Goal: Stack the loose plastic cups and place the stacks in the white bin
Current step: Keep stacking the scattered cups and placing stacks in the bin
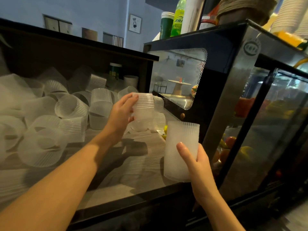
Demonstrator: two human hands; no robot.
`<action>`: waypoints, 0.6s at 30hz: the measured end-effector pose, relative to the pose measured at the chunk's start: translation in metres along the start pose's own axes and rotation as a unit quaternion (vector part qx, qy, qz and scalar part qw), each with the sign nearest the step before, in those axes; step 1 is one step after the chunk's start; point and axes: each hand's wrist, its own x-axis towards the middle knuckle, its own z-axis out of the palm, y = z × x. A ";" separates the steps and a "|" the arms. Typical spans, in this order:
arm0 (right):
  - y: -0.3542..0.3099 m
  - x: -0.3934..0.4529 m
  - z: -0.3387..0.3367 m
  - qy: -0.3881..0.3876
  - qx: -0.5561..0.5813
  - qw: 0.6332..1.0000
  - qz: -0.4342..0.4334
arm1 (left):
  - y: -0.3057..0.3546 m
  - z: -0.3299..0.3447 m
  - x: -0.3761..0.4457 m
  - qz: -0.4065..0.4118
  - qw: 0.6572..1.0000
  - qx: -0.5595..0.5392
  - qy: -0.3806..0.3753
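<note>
- Left hand (122,112): fingers and thumb curled round a single ribbed plastic cup (143,106), held upright above the wooden counter (116,185), at centre.
- Right hand (197,161): gripped a stack of cups (180,147), upright, near and right of the single cup, apart from it.
- Loose cups (70,110): heaped on the counter's left and far side, many lying tilted or on their sides.
- Glass display case (250,97): stood at right, fruit inside; green bottle (178,19) on top.
</note>
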 end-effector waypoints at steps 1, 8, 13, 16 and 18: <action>-0.002 0.002 0.000 -0.023 0.000 1.000 0.012 | 0.003 -0.002 0.000 0.007 1.000 -0.012 -0.015; -0.018 0.024 0.012 -0.143 -0.089 0.986 0.004 | 0.008 0.000 -0.006 0.048 0.990 0.078 -0.108; -0.019 0.037 0.022 -0.146 -0.215 0.964 -0.059 | 0.016 -0.011 -0.004 0.083 0.975 0.170 -0.113; -0.019 0.044 0.027 -0.151 -0.268 0.947 -0.088 | 0.017 -0.017 -0.001 0.100 0.968 0.206 -0.100; -0.018 0.048 0.029 -0.149 -0.290 0.939 -0.105 | 0.016 -0.019 0.001 0.107 0.962 0.236 -0.089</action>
